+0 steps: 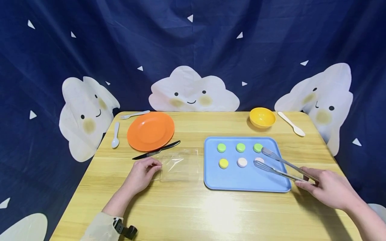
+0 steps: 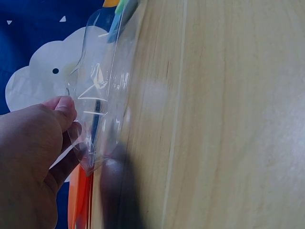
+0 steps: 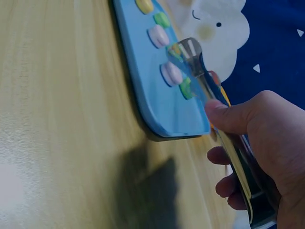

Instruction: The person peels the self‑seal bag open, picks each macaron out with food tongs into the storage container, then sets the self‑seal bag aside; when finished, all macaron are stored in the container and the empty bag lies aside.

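Note:
My left hand (image 1: 143, 174) pinches the edge of a clear plastic bag (image 1: 181, 165) between thumb and fingers; the left wrist view shows the bag (image 2: 102, 90) hanging from the fingertips. In my right hand (image 1: 327, 187) is a pair of metal tongs (image 1: 289, 167), gripped near the handle end. The tongs' tips are apart, over the right side of a blue tray (image 1: 241, 182). On that tray lie green macarons (image 1: 240, 147), a yellow macaron (image 1: 223, 163) and pale pink macarons (image 1: 242, 162). The rightmost pink one is partly hidden behind a tong tip.
An orange plate (image 1: 150, 131) stands at the back left, with a fork (image 1: 135, 114), a spoon (image 1: 116, 135) and a black knife (image 1: 156, 150) around it. Behind the tray are a yellow bowl (image 1: 262, 117) and a white spoon (image 1: 291, 124).

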Available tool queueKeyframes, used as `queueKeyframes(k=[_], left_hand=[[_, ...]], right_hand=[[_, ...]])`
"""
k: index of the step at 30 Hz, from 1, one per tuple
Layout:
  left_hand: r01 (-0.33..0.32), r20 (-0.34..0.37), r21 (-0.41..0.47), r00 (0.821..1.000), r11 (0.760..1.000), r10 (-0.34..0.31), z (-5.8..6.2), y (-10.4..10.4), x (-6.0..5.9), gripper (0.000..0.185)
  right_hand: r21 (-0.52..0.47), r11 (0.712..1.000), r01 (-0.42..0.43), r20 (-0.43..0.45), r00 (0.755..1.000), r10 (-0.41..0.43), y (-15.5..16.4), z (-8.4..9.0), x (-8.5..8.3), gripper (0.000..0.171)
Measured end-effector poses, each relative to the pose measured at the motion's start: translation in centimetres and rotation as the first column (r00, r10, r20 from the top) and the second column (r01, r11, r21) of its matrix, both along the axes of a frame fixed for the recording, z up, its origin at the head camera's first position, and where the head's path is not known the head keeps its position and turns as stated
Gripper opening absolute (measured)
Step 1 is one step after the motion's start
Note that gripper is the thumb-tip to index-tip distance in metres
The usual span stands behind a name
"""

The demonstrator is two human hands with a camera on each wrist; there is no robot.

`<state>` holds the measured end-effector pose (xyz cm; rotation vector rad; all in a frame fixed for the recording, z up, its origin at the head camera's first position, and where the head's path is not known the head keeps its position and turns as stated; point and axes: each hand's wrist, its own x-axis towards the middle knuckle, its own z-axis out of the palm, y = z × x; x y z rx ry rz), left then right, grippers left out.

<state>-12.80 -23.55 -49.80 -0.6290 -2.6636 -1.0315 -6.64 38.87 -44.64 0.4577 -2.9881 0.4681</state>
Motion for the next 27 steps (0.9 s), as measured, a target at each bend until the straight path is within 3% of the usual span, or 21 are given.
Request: queueKeyframes(k=[5,11,13,18,24,27], left_hand=[[0.009,0.031,-0.029,0.999,1.000,-0.008,0.0,0.2,-0.3,0.010],[0.037,0.067,-0.071,0.997,0.997,-0.032,0.0,0.5,-0.8,0.011],[0.046,0.072,-0.072,0.997,0.996,-0.041,-0.1,0.6,-0.9,0.011],[0.059,0.085,-0.107,0.995,0.993,-0.050,-0.3,0.6,-1.2,0.010],[0.089,0.080,-0.143,0.994,0.986,-0.078,-0.5,0.5,-1.3,0.010],[0.097,0.072,-0.169,0.994,0.981,-0.086,-0.6,0.5,-1.4,0.011]], right_hand=[[-0.071,0.994,0.080,-0.021,0.996,-0.082,0.7,0.5,0.0,0.025],[-0.176,0.964,0.198,-0.011,0.979,-0.203,2.1,0.0,0.2,0.044],[-0.174,0.956,0.235,-0.004,0.971,-0.239,2.6,-0.5,0.2,0.046],[-0.169,0.941,0.293,-0.016,0.954,-0.300,3.7,-2.2,0.1,0.033],[-0.147,0.938,0.315,-0.005,0.948,-0.319,4.9,-4.0,0.1,0.044],[-0.151,0.938,0.312,-0.022,0.948,-0.319,5.1,-4.5,0.1,0.033]])
